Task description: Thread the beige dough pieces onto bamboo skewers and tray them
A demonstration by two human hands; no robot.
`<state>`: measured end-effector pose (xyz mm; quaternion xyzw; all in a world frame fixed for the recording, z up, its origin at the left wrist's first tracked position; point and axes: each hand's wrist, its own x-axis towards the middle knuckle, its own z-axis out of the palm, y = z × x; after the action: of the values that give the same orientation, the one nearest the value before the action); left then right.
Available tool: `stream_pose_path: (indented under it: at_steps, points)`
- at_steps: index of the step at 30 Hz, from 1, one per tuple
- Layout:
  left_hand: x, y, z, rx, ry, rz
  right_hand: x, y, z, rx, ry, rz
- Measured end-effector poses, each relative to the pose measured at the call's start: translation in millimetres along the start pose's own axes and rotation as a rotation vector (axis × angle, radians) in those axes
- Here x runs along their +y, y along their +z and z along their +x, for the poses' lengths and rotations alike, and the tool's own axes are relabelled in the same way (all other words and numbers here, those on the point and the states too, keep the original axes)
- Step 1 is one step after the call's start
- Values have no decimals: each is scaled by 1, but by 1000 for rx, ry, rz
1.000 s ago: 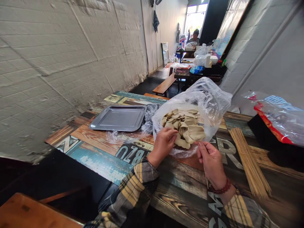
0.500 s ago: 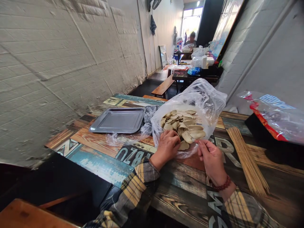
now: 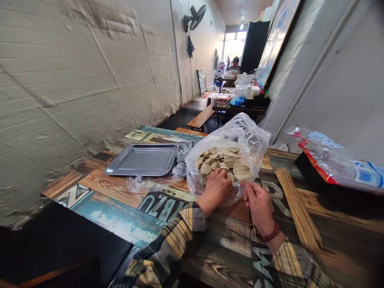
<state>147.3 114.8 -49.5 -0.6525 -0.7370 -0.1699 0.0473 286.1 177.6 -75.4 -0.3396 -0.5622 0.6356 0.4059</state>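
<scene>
A clear plastic bag [image 3: 255, 140] lies open on the table, its mouth towards me. Inside is a heap of thin, pale beige oval slices [image 3: 242, 172]. My left hand [image 3: 217, 186] reaches into the bag's mouth, fingers bent together down onto the slices; the fingertips are hidden. By the right side of the bag's mouth, my right hand [image 3: 258, 204] is closed in a pinch on a thin bamboo skewer [image 3: 253, 225], which runs down below the palm. A bundle of bamboo skewers [image 3: 297, 208] rests to the right of this hand.
A grey metal tray [image 3: 141, 158] sits left of the bag, with crumpled clear plastic [image 3: 180, 160] beside it. At the right stands a black container [image 3: 315, 170] topped with red-edged plastic packaging [image 3: 339, 160]. Beyond are a bench [image 3: 201, 117], another table and a person [image 3: 235, 64].
My view has tilted up and shifted right slightly. My left hand has moved deeper over the slices. The right hand keeps its pinch beside the bag's mouth.
</scene>
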Motion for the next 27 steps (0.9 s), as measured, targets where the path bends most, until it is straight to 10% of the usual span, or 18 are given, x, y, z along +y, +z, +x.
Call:
stream_pose_path:
  at_steps: [8, 15, 27]
  points:
    - [-30, -8, -13, 349, -348, -741, -3, 3, -4, -44, 21, 9]
    - [-39, -30, -33, 280, -562, -1574, -6, 12, -24, -180, 114, 26]
    - [-46, -29, -34, 437, -541, -1465, 3, 16, -39, -275, 259, -3]
